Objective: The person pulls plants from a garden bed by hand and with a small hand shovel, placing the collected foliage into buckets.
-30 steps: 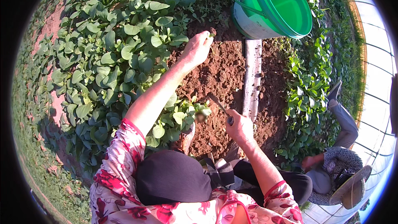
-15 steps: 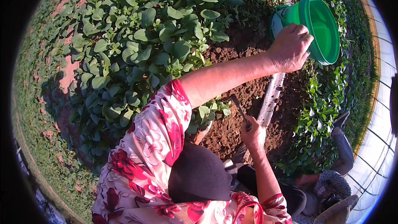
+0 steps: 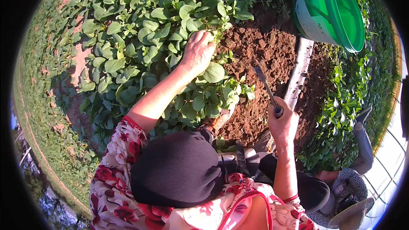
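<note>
My left hand [image 3: 197, 53] is at the edge of the leafy green plants [image 3: 159, 13], fingers curled together around a plant. Its fingertips are partly hidden among the leaves. To the right, over bare brown soil [image 3: 260, 44], my right hand [image 3: 283, 121] is closed around the handle of a small hand digging tool [image 3: 266, 84]. This tool has a thin metal shank and a narrow flat blade, angled up and left just above or against the soil; I cannot tell whether they touch.
A green bucket [image 3: 319, 15] with a pale label lies tilted at the upper right, its mouth facing right. A whitish pipe-like strip [image 3: 299, 70] crosses the soil. More low plants [image 3: 336, 102] grow beyond it. Another person's leg [image 3: 362, 147] shows at the lower right.
My left hand has left the bucket's rim and moved left to the plants. The right hand still grips the tool. The view has shifted slightly.
</note>
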A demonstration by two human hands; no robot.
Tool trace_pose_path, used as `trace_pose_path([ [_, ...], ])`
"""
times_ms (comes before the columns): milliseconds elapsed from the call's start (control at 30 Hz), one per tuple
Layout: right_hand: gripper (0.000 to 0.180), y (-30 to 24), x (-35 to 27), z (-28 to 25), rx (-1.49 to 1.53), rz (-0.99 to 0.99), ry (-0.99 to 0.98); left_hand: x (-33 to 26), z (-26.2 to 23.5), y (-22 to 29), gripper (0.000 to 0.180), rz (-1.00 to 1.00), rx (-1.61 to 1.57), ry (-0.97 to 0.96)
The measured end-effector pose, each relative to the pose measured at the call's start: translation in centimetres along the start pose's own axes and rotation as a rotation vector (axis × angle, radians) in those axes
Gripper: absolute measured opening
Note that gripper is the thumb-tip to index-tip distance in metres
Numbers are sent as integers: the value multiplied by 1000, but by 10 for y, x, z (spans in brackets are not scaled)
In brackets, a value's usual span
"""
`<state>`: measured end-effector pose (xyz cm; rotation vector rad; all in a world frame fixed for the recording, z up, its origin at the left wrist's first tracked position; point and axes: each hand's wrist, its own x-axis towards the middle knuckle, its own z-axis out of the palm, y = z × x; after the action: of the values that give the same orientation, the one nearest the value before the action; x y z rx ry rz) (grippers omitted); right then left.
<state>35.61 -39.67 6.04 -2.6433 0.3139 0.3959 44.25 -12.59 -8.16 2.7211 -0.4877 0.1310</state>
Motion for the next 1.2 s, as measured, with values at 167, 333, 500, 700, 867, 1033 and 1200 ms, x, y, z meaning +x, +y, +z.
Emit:
trace_pose_path([
  [167, 24, -26, 8, 21, 113, -168, -134, -20, -8, 11, 26, 239, 195, -51],
  [333, 22, -29, 14, 35, 19, -207, -232, -48, 5, 32, 14, 307, 409, -169],
  [500, 19, -22, 15, 45, 61, -257, -267, -65, -14, 16, 12, 80, 336, -193],
  [700, 21, -16, 34, 55, 81, -249, -276, -67, -24, 9, 17, 87, 226, -263],
  [867, 23, -5, 46, 72, 54, -336, -274, -61, -21, 4, 21, 33, 326, -340],
  [1033, 19, -7, 52, 83, 111, -309, -305, -39, -1, 17, 48, 19, 346, -389],
  [1200, 18, -4, 70, 104, 250, -259, -336, -16, 20, 14, 32, -45, 337, -515],
])
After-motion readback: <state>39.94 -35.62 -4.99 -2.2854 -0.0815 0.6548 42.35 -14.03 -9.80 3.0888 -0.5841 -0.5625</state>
